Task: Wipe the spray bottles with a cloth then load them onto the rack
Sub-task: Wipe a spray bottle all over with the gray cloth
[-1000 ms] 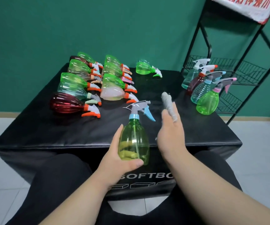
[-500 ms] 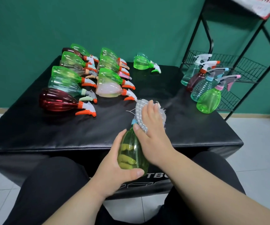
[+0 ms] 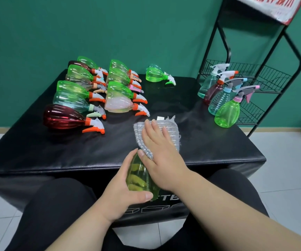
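Your right hand [image 3: 161, 151] has its fingers laid nearly flat and spread on the grey cloth [image 3: 171, 131], pressing it over the top of the yellow-green bottle [image 3: 137, 176]; the spray head beneath is hidden, so the contact there is probably but not plainly full. Your left hand [image 3: 120, 189] wraps the bottle's body at the table [image 3: 55, 151] edge. The bottle's long axis runs from your lap away, neck forward. The rack [image 3: 254, 77] lies far right, nearer your right hand.
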